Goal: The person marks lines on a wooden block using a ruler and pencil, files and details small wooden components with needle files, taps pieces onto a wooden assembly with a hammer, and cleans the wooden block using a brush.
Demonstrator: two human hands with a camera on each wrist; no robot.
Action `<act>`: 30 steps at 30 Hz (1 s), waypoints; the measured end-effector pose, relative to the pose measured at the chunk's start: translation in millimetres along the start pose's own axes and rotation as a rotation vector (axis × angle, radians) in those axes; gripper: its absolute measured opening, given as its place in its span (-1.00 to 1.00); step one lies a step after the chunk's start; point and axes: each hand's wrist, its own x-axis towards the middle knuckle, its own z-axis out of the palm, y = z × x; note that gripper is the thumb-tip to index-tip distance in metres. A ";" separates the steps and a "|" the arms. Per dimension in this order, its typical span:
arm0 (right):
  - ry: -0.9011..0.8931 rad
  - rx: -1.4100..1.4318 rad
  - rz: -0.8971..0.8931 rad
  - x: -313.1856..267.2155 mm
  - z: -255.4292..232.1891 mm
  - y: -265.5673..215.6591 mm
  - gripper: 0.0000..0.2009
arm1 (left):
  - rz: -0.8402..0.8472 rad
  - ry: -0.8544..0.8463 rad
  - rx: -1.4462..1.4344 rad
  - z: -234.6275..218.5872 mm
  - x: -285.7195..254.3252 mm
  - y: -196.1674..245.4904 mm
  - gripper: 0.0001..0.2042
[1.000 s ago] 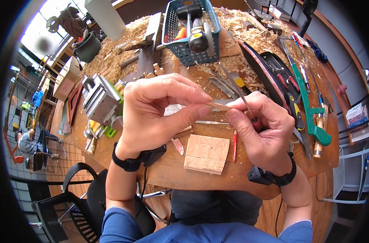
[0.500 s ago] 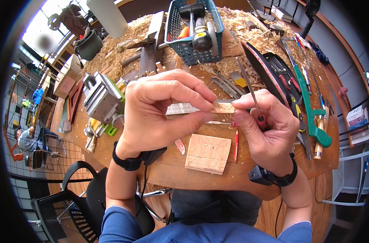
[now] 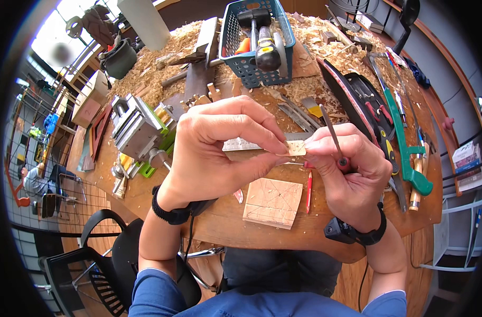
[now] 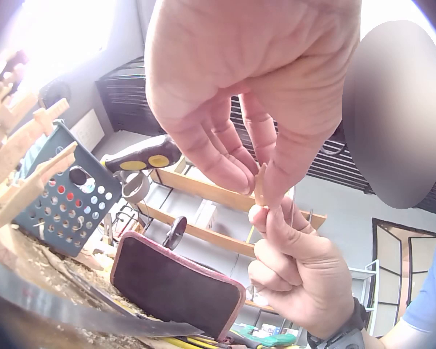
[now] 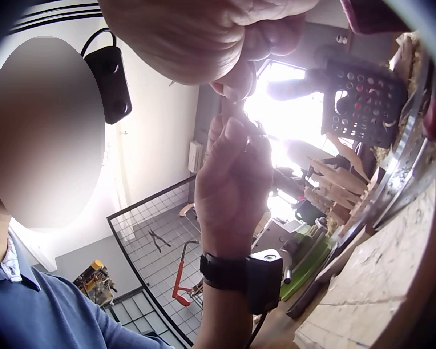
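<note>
My left hand (image 3: 206, 153) pinches one end of a small, thin, pale wood piece (image 3: 295, 147) between thumb and fingers, raised above the workbench. At its other end, the thumb and forefinger of my right hand (image 3: 354, 171) grip it too. Lodged in the right hand's curled fingers is a tool with a red handle (image 3: 344, 164) and a slim dark metal shaft (image 3: 331, 127) pointing up and away; its exact kind I cannot tell. The left wrist view has both hands' fingertips meeting at the wood piece (image 4: 261, 187). Below lies a square wooden block (image 3: 272, 203) with pencil lines.
Beside the block lies a red pencil (image 3: 309, 193); a steel ruler (image 3: 241, 144) is behind the hands. A metal vise (image 3: 138, 124) stands left, a blue basket (image 3: 262, 66) of tools at the back. On the right are a tool case (image 3: 357, 100) and a green-handled saw (image 3: 410, 164).
The wood piece has turned from nearly edge-on to show its broad face. Both hands have shifted slightly right, and the tool's shaft has swung rightward to stand more upright.
</note>
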 end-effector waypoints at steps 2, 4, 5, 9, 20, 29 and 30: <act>-0.003 0.006 -0.011 0.1 -0.4 -0.3 -0.89 | 0.005 0.004 0.019 0.4 0.3 2.0 -0.81; -0.031 -0.035 -0.026 0.7 -1.0 -1.1 -0.88 | 0.020 -0.002 0.071 0.8 0.0 4.2 -0.80; -0.031 -0.035 -0.025 0.6 -0.6 -0.8 -0.88 | 0.020 -0.001 0.071 1.3 0.1 4.3 -0.80; -0.029 -0.022 -0.029 1.8 -0.2 -2.1 -0.89 | 0.045 0.004 0.108 1.1 1.3 6.1 -0.80; -0.020 -0.050 -0.003 0.2 2.4 -1.5 -0.87 | -0.123 -0.016 -0.019 -1.0 -4.3 8.4 -0.79; 0.006 -0.033 0.079 -0.9 4.8 -1.6 -0.86 | -0.506 -0.032 -0.410 -3.9 -5.2 17.3 -0.82; 0.002 -0.032 0.087 -1.0 5.0 -2.0 -0.86 | -0.605 -0.017 -0.427 -3.9 -3.7 20.3 -0.83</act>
